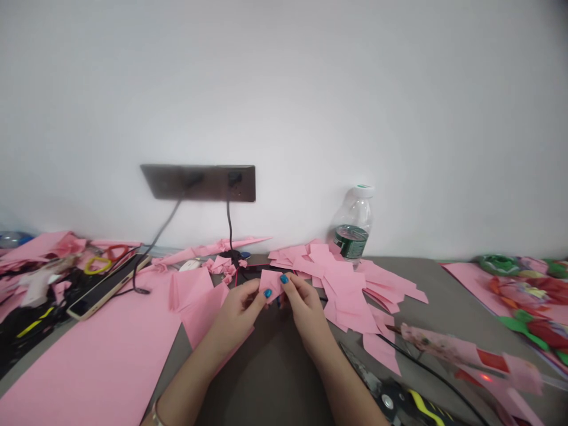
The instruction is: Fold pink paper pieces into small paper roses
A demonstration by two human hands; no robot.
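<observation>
My left hand (237, 316) and my right hand (306, 310) pinch a small folded piece of pink paper (270, 284) between their fingertips, in front of me above the grey table (275, 378). Both thumbs have blue-painted nails. Just beyond my right hand lies a loose heap of cut pink paper squares (344, 290). Close to my left hand are a folded pink sheet (191, 290) and a large flat pink sheet (89, 355). The lower part of the held paper is hidden by my fingers.
A clear plastic water bottle (352, 228) stands against the white wall, below a dark socket panel (199, 182) with cables. To the left are a phone (106, 287) and red-handled scissors (116, 253). A yellow-handled tool (390, 402) and colourful paper flowers (523, 296) lie right.
</observation>
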